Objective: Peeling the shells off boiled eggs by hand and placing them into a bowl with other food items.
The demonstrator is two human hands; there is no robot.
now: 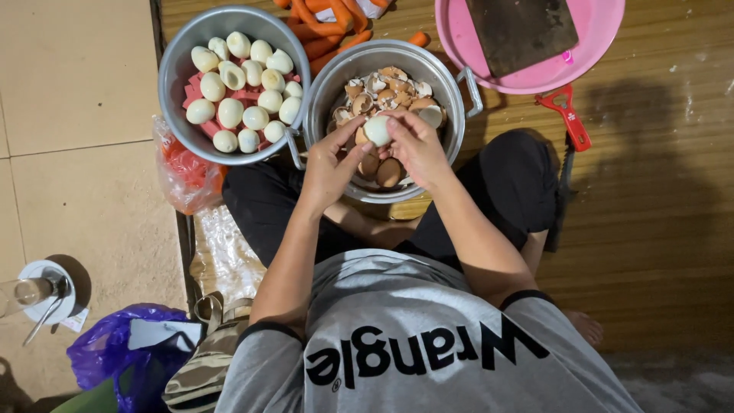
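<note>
The person sits cross-legged on a woven mat (657, 229), both hands raised over a metal pot (451, 99) that rests between the knees. The left hand (329, 168) and the right hand (419, 147) share one boiled egg (377, 130), pale and mostly bare of shell; each hand's grip is clamped on it, fingertips pressed to its sides just above the pot's middle. Below the egg the pot holds a heap of brown eggshells (386, 88).

Touching the pot on the person's left stands a metal bowl (177, 69) filled with peeled white eggs (243, 92) lying on pink-red pieces. Beyond both vessels lie orange carrots (329, 30). To the far right sits a pink basin (535, 73) with a dark cleaver (520, 30) across it, and a red-handled peeler (567, 115) lies on the mat just beside the basin. On the tiled floor at the person's left are a crumpled clear plastic bag (183, 172), a purple bag (115, 356) and a glass on a white saucer (30, 294).
</note>
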